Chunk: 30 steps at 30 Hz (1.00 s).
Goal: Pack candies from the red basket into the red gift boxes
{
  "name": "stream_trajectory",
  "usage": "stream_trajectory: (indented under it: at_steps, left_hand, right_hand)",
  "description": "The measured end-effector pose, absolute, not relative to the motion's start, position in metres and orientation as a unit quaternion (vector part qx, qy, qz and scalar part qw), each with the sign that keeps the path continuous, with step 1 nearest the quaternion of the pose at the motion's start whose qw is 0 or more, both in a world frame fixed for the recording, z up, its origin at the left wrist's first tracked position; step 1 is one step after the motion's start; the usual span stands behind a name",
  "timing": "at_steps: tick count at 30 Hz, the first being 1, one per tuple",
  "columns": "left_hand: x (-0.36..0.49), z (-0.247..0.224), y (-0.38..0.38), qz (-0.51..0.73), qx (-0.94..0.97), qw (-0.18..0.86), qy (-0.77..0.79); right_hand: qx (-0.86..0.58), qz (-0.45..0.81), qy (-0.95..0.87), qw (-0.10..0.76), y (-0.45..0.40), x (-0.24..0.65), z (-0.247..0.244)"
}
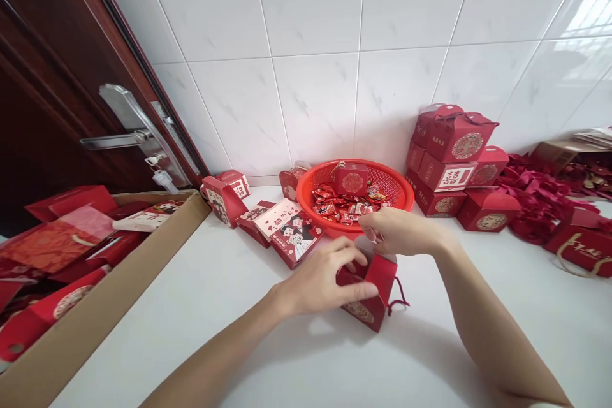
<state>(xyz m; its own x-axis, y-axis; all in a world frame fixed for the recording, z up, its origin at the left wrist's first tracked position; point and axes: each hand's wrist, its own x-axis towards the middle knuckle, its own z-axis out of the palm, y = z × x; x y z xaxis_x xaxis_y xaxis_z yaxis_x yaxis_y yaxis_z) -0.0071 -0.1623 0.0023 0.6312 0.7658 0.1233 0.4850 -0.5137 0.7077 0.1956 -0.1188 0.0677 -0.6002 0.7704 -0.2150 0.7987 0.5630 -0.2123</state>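
Observation:
In the head view a small red gift box stands on the white table with its top flaps up and a dark red cord at its right side. My left hand has its thumb and fingers around the box's left part, gripping it. Over the box's far edge is my right hand, its fingers pinched together; what they hold, if anything, is hidden. Just behind sits a red plastic basket with small wrapped sweets and a little red box.
Stacked red boxes stand by the tiled wall at right, beside dark red ribbons. Patterned boxes lie left of the basket. A cardboard carton of red boxes is at far left, near a door handle.

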Motion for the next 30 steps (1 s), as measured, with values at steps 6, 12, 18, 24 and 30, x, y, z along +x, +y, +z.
stream_trajectory:
  at_steps: [6,12,18,24,30]
  left_hand:
    - [-0.002,-0.017,-0.153,0.285,0.817,0.277,0.417]
    - [0.0,-0.016,-0.149,0.286,0.84,0.337,0.316]
    - [-0.003,-0.018,-0.152,0.238,0.824,0.295,0.421]
    - [-0.007,-0.02,-0.154,0.228,0.814,0.27,0.46]
    - [-0.011,-0.012,-0.155,0.176,0.809,0.253,0.502]
  right_hand:
    - [0.324,-0.294,0.896,0.08,-0.126,0.196,0.072]
    - [0.325,-0.319,0.887,0.075,-0.123,0.196,0.069]
    - [0.393,-0.295,0.871,0.023,-0.122,0.218,0.075]
    - [0.401,-0.286,0.87,0.022,-0.119,0.233,0.066]
    - [0.275,-0.433,0.856,0.067,-0.103,0.242,0.042]
